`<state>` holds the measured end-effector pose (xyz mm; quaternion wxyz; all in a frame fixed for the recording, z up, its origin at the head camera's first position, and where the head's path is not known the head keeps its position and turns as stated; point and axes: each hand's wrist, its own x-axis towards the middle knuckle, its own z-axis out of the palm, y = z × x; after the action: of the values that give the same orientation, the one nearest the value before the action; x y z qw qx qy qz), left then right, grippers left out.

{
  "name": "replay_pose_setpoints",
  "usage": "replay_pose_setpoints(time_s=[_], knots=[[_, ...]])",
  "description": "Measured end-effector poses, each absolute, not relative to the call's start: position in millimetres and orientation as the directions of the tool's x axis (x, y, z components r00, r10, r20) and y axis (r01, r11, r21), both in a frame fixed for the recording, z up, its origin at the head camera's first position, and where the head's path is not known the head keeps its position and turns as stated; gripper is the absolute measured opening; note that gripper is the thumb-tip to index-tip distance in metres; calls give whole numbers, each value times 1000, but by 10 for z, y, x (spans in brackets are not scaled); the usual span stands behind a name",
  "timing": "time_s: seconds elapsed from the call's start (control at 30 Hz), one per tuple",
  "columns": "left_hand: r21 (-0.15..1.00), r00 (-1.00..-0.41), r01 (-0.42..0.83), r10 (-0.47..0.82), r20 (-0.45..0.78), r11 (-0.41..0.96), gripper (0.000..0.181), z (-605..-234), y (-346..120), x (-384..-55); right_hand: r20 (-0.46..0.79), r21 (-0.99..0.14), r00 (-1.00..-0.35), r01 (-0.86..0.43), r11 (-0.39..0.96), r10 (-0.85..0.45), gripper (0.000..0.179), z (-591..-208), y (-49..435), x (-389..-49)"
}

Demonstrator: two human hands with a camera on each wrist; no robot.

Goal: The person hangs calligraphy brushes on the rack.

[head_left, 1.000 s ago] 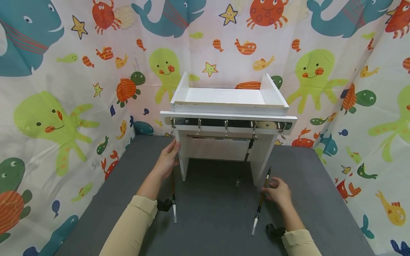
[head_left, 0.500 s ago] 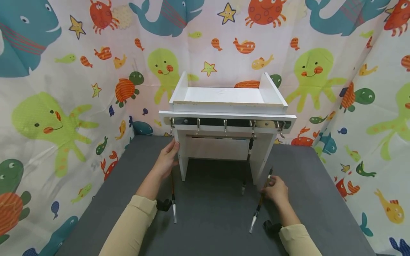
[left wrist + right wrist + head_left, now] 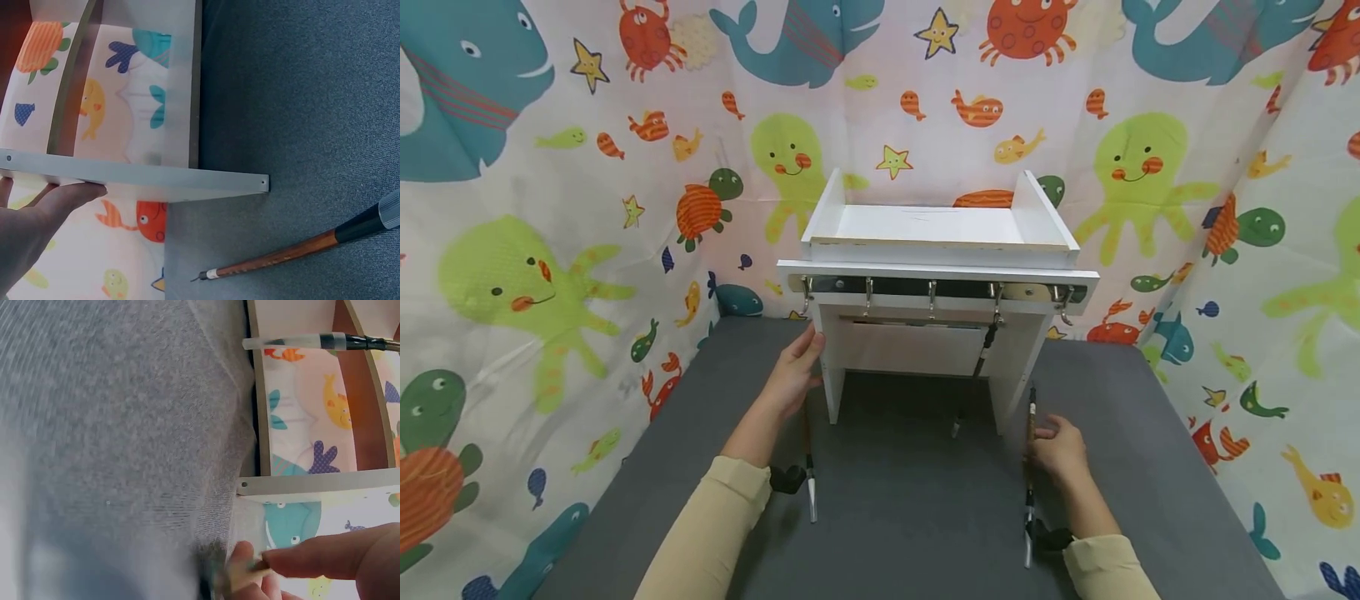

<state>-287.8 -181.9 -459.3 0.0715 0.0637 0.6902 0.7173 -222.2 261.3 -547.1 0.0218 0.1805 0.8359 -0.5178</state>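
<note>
A small white shelf rack (image 3: 940, 271) carries a row of metal hooks (image 3: 932, 300) along its front. My left hand (image 3: 790, 375) rests its fingertips on the outer face of the rack's left side panel (image 3: 156, 178). At the right, my right hand (image 3: 1062, 450) pinches the wooden handle of a capped writing brush (image 3: 1029, 487); it stands nearly upright in the head view and is blurred in the right wrist view. Another capped brush (image 3: 989, 336) hangs from a hook right of centre. A third brush (image 3: 811, 479) lies on the table beside my left wrist.
A grey cloth (image 3: 895, 500) covers the table under the rack. Behind and at both sides hangs a curtain (image 3: 850, 142) printed with sea animals. Black wrist straps (image 3: 787, 479) show on both arms.
My right hand has turned the brush from a slant to nearly upright, its capped end swinging right. The hanging brush sways slightly. My left hand stays on the rack.
</note>
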Motion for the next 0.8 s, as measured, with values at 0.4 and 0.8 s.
replay_pose_setpoints(time_s=[0.4,0.8], knots=[[1000,-982,-8,190,-4,-17,77,-4588,-1802,-2875,-263,-924,-944,307,230,201,68,-5360,2668,-2182],[1000,-977,14,213,17,-17,73,-4608,-1840,-2872,-174,-962,-956,217,169,235,73,-5103,2654,-2164]])
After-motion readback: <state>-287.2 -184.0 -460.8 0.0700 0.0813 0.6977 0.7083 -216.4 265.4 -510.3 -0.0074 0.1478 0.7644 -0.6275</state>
